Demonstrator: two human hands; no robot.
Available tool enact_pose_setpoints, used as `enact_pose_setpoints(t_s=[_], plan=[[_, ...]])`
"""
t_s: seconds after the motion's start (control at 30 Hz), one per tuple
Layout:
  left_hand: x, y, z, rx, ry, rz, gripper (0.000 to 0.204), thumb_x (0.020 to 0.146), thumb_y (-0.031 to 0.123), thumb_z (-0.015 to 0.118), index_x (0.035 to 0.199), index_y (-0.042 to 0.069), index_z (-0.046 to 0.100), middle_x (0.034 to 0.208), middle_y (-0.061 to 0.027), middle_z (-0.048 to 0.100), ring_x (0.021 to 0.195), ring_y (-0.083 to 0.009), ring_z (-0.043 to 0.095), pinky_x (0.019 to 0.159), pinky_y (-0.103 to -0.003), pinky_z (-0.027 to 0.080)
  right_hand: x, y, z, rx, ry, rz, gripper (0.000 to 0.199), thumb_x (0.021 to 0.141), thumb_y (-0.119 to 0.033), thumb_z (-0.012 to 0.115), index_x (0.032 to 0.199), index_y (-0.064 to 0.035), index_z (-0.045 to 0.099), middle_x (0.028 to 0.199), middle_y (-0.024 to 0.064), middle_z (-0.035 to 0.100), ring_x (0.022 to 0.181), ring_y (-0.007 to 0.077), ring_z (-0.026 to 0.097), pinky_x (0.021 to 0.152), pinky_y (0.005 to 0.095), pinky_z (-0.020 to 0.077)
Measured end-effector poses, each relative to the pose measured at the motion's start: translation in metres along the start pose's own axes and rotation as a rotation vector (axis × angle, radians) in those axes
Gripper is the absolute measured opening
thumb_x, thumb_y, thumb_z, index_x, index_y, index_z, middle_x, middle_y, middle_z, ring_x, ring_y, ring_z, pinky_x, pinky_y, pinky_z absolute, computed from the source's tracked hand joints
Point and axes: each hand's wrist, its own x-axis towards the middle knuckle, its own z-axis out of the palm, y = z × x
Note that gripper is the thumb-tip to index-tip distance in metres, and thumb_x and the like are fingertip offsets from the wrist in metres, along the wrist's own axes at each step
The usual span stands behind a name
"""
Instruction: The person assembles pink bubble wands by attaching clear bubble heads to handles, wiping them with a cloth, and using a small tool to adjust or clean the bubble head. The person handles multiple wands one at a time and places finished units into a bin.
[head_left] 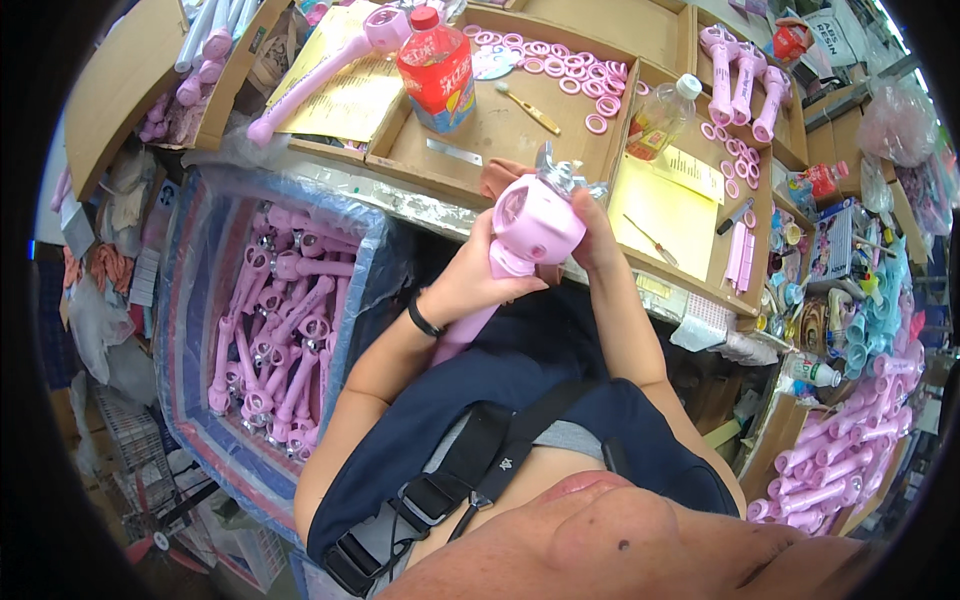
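A pink plastic wand with a bulbous head (540,222) is held up over my lap, its long handle slanting down to the left. Round openings show in the head, and a shiny metal fitting (560,176) sits on top. My left hand (467,283), closed round the neck below the head, supports the wand. On the other side my right hand (597,235) has its fingers against the head and the fitting; its fingertips are partly hidden. A brown-orange piece (503,178), which I cannot make out, shows behind the head.
A bin (180,300) of pink wands stands at the left. Cardboard trays (560,155) ahead hold pink rings (598,123), a toothbrush (530,108), a red-labelled bottle (436,75), a clear bottle (665,118) and a screwdriver (652,240). More pink handles (830,465) are piled at the right.
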Motion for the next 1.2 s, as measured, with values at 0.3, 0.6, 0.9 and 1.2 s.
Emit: enact_pose_setpoints(t_s=[0.3, 0.6, 0.9, 1.2], plan=[[-0.002, 0.012, -0.007, -0.630, -0.146, -0.439, 0.070, 0.077, 0.016, 0.074, 0.130, 0.002, 0.029, 0.086, -0.0107, 0.059, 0.056, -0.0141, 0.059, 0.048, -0.025, 0.050, -0.009, 0.010, -0.010, -0.197, 0.220, -0.040, 0.067, 0.089, -0.057, 0.052, 0.113, 0.0060, 0.055, 0.096, 0.0121, 0.064, 0.087, 0.0179, 0.062, 0.074, 0.0293, 0.0503], [0.013, 0.008, -0.008, -0.225, 0.008, -0.316, 0.090, 0.076, 0.012, 0.072, 0.143, 0.001, 0.012, 0.120, -0.0186, 0.050, 0.093, -0.0198, 0.058, 0.073, -0.030, 0.050, -0.022, 0.039, 0.028, -1.044, 0.333, -0.613, 0.056, 0.096, -0.039, 0.042, 0.133, 0.0030, 0.039, 0.129, 0.0188, 0.046, 0.115, 0.0308, 0.044, 0.096, 0.0428, 0.0301], [0.014, -0.004, -0.001, 0.104, 0.021, 0.207, 0.089, 0.073, 0.004, 0.069, 0.143, -0.002, 0.014, 0.131, -0.0236, 0.045, 0.119, -0.0312, 0.051, 0.098, -0.035, 0.040, -0.007, 0.004, 0.009, -1.791, -0.038, -0.949, 0.029, 0.084, -0.016, 0.054, 0.110, -0.0032, 0.061, 0.116, 0.0137, 0.060, 0.110, 0.0386, 0.051, 0.100, 0.0525, 0.0322], [0.004, -0.003, -0.003, 0.064, -0.024, -0.062, 0.091, 0.071, 0.010, 0.070, 0.143, 0.000, 0.015, 0.136, -0.0203, 0.040, 0.126, -0.0290, 0.043, 0.103, -0.035, 0.035, -0.004, 0.007, 0.008, -1.544, -0.006, -0.781, 0.027, 0.077, -0.017, 0.063, 0.100, -0.0047, 0.063, 0.101, 0.0123, 0.062, 0.101, 0.0412, 0.054, 0.091, 0.0482, 0.0404]])
